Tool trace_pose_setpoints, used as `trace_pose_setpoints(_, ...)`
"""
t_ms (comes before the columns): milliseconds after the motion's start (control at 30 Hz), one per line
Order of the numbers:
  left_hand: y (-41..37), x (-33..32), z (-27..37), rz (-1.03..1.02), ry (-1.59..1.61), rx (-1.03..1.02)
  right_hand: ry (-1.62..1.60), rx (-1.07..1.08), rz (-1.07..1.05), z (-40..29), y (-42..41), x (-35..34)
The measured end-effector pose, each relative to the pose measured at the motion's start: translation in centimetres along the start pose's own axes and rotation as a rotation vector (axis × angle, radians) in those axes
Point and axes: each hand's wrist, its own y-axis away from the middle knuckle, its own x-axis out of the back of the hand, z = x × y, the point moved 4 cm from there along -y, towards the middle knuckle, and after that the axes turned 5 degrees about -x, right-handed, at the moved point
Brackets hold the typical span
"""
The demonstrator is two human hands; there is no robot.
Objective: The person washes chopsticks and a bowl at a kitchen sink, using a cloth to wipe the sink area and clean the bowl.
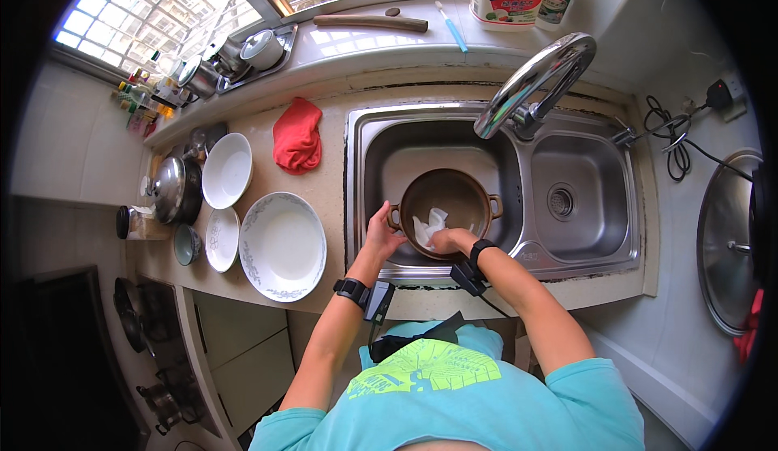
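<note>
A brown two-handled pot (447,177) sits in the larger basin of the stainless steel sink (434,141), with what looks like water inside. My right hand (448,241) reaches into the pot and grips a white cloth or wipe (433,223) against its lower inner wall. At the pot's left side, my left hand (382,235) is around the left loop handle (393,217); its thumb and fingers are spread about the handle. Part of the cloth is hidden by my right fingers.
A chrome faucet (535,86) arches over the basins. Left of the sink lie a red cloth (298,137), a large patterned bowl (284,247), a white bowl (227,171) and a lidded pot (173,189). A toothbrush (451,27) and a wooden stick (371,22) rest on the sill.
</note>
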Motion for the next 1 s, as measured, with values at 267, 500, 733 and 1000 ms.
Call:
trace_pose_setpoints(267, 0.6, 0.5, 0.4, 0.186, -0.044, 0.046, -0.154, 0.070, 0.204, 3.6, 2.6, 3.7)
trace_pose_setpoints(500, 0.3, 1.1, 2.1, 0.167, -0.378, -0.255, -1.230, 0.287, 0.029, 5.0, 5.6, 7.7)
trace_pose_setpoints(733, -1.7, -2.4, -1.8, 0.084, -0.447, -0.131, -1.595, 0.410, 0.020, 2.7, 9.5, 8.4)
trace_pose_setpoints(1000, -2.8, -2.0, -2.8, -0.106, -0.562, -0.241, -1.613, 0.469, 0.088, 3.5, 10.9, 8.3)
